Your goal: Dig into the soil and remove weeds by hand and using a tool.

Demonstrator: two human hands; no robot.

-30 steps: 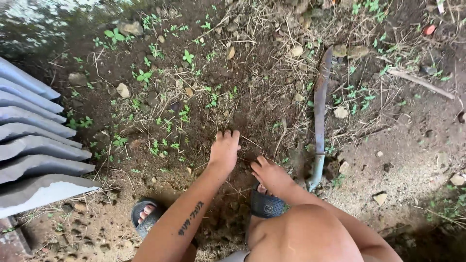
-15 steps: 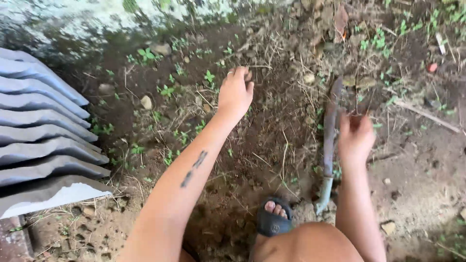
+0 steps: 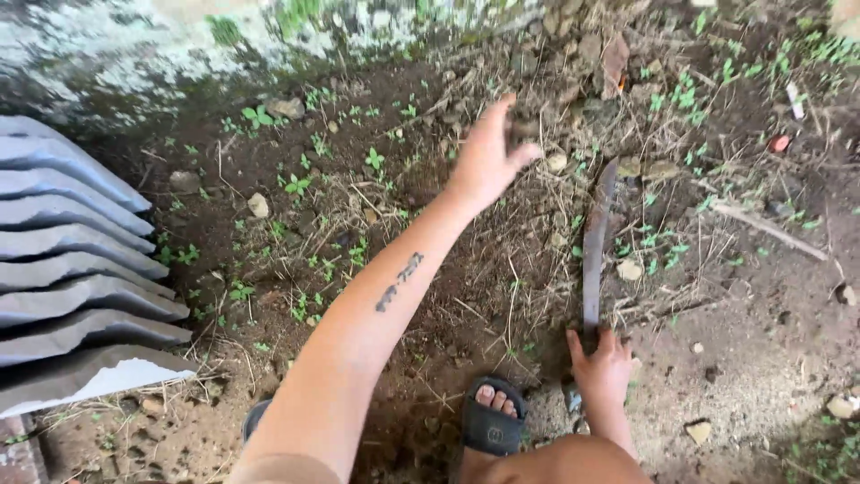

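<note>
My left hand [image 3: 488, 154] reaches forward over the bare soil with its fingers pinched on a small dark clump of soil and roots [image 3: 520, 133], near a heap of dry grass. A long rusty blade [image 3: 595, 237] lies on the ground, pointing away from me. My right hand [image 3: 600, 366] is down at its near end, fingers closed around the handle, which is mostly hidden under the hand. My foot in a dark sandal [image 3: 491, 421] stands just left of that hand.
A stack of grey corrugated sheets [image 3: 81, 269] lies at the left. A mossy wall [image 3: 134, 45] runs along the top. Small green weeds [image 3: 300, 184], stones [image 3: 258, 204] and a dry stick [image 3: 770, 229] are scattered over the dirt.
My left hand has moved forward and to the right, carrying the clump. My right hand has dropped from mid-air onto the blade's handle. The view has shifted slightly.
</note>
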